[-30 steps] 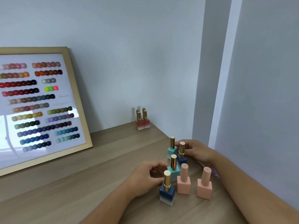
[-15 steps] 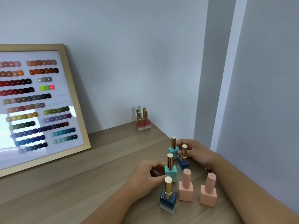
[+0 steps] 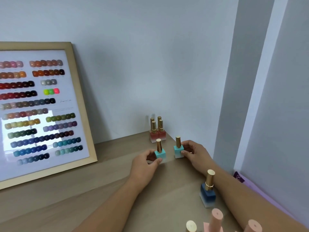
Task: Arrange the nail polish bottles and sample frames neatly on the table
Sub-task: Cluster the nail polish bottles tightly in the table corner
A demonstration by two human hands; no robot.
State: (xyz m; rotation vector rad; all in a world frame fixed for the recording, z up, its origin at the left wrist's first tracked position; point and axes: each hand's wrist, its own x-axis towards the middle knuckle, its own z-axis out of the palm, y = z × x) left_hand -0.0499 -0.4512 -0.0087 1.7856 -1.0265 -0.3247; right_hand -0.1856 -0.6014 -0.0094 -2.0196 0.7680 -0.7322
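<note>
My left hand grips a teal nail polish bottle with a gold cap, upright on the wooden table. A second teal bottle stands a short gap to its right, held by my right hand. Just behind them, several red bottles form a tight cluster against the wall. A dark blue bottle stands nearer me beside my right forearm. At the bottom edge, two pink bottles and a gold cap are partly cut off.
A large wooden sample frame with rows of colour swatches leans against the wall at the left. The table's right edge runs along my right arm, close to a wall corner. A purple item lies beyond that edge.
Both hands have carried the two teal bottles away from the near group toward the red cluster at the back. The view has tilted, so the near bottles sit lower in frame.
</note>
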